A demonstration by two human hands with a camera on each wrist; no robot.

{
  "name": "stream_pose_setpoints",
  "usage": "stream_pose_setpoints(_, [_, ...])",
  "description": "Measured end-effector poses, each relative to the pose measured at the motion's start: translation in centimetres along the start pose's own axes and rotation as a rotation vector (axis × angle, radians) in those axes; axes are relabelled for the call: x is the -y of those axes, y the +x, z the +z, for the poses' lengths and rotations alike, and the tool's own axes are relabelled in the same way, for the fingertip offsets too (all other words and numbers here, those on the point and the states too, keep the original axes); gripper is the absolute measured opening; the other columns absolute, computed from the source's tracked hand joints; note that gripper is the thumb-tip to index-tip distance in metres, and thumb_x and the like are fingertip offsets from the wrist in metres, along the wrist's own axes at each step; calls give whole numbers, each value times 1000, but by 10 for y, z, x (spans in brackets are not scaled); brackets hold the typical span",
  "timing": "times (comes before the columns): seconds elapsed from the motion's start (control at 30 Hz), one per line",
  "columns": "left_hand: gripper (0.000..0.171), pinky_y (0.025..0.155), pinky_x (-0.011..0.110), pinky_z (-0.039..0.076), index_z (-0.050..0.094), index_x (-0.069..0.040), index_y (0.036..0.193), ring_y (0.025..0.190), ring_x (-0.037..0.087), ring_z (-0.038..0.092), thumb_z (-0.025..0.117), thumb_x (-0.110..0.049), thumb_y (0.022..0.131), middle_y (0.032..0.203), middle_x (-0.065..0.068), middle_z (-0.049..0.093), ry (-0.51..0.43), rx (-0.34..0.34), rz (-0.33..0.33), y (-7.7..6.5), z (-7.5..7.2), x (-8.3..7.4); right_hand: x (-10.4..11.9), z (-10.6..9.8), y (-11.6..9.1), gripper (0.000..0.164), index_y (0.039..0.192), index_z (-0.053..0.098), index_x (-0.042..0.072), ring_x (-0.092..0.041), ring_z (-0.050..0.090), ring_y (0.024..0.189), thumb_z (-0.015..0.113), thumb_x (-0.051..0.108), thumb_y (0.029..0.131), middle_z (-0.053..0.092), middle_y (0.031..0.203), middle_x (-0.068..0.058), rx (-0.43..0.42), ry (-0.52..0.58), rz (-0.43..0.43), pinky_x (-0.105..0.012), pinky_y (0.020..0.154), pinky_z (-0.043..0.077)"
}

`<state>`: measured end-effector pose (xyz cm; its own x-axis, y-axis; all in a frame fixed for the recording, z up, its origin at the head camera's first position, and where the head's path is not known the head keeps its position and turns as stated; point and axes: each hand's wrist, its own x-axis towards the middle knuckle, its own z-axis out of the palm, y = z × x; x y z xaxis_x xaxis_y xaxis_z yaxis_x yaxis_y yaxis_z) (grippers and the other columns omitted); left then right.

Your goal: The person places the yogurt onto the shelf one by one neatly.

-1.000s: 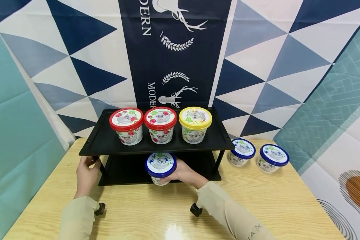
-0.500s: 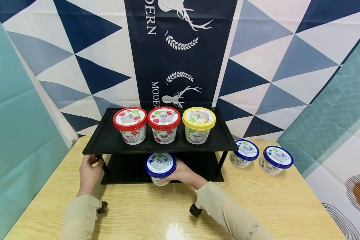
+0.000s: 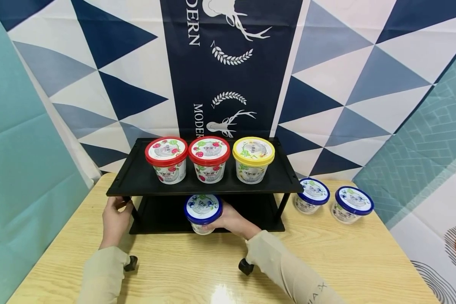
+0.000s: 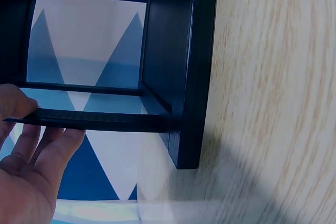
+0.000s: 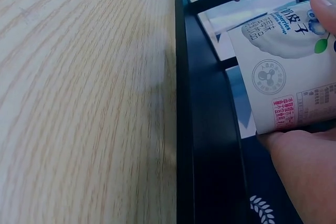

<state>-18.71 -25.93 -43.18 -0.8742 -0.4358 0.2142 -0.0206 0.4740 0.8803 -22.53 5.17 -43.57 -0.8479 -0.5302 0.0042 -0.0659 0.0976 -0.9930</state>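
A black two-tier shelf (image 3: 209, 188) stands on the wooden table. My left hand (image 3: 115, 219) grips its left post (image 4: 105, 120), thumb on one side and fingers on the other in the left wrist view. My right hand (image 3: 233, 220) holds a blue-lidded paper cup (image 3: 203, 209) from its right side, at the front of the lower tier (image 3: 163, 215) and under the upper tier's front edge. In the right wrist view, thumb and fingers clasp the cup's printed wall (image 5: 289, 72), and blueberries show on it.
On the upper tier stand two red-lidded cups, the left one (image 3: 167, 152) and the middle one (image 3: 210, 152), beside a yellow-lidded cup (image 3: 253, 152). Right of the shelf, two blue-lidded cups, one nearer the shelf (image 3: 313, 192) and one farther right (image 3: 352, 200), stand on the table (image 3: 182, 266).
The head view has shifted slightly, so the shelf appears farther right. Against the shelf, the blue-lidded cup in my right hand sits slightly more to the left. My left hand stays on the post.
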Motion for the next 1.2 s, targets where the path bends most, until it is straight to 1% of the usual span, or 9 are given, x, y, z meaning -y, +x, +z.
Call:
stream_pose_setpoints(0.07, [28,68,-1,33,46,-1,121,115,37,51,49,-9,94,119,20,54,-6,3,1,0,0,0,-1,0,1,93,142,32,10,-26,51,121,81,-2,64,51,134,-15,6,10,8,-39,104,42])
stream_pose_setpoints(0.27, [26,70,1,33,46,0,118,114,37,52,49,-8,94,118,20,54,-8,-5,4,0,0,1,-4,-1,4,91,142,31,15,-26,48,124,81,3,67,48,136,-9,27,30,48,-43,107,39])
stream_pose_setpoints(0.43, [26,67,-2,34,47,-1,117,111,36,54,50,-5,92,115,21,56,-16,-22,15,2,0,2,-6,1,8,92,143,28,14,-27,48,124,81,2,68,47,137,-12,29,43,43,-43,105,40])
stream_pose_setpoints(0.5, [26,67,-3,34,48,-1,118,110,35,55,50,-4,92,115,20,57,-19,-28,19,2,0,2,-8,2,10,91,143,29,13,-28,48,124,80,1,68,47,137,-14,34,51,33,-43,105,41])
stream_pose_setpoints(0.6, [26,67,-3,35,49,-2,117,109,35,55,50,-3,91,114,20,57,-24,-31,22,3,1,2,-12,4,12,91,143,30,13,-27,49,123,80,1,68,48,136,-13,39,45,32,-42,105,41])
stream_pose_setpoints(0.77, [26,66,-3,35,49,-1,116,111,36,55,50,-2,91,115,21,57,-28,-23,16,2,3,3,-17,8,17,90,142,31,14,-26,49,122,80,2,69,48,135,-11,50,34,41,-41,104,42])
stream_pose_setpoints(0.97, [27,66,0,36,48,-3,119,111,35,55,50,-5,92,118,19,57,-2,-14,5,4,3,4,-18,11,24,89,143,31,17,-25,50,122,79,3,70,49,135,-10,53,56,73,-41,103,42])
stream_pose_setpoints(1.1, [28,67,1,37,48,-3,120,112,35,55,50,-5,92,117,19,57,-5,-11,5,5,2,4,-18,14,28,89,144,29,16,-26,50,122,79,3,71,48,136,-12,52,63,61,-42,104,41])
stream_pose_setpoints(1.2, [26,67,1,37,48,-2,118,112,35,54,50,-5,92,117,20,56,-21,-5,5,6,3,4,-19,16,30,89,144,28,17,-25,49,122,78,4,71,47,137,-11,59,69,63,-42,105,41])
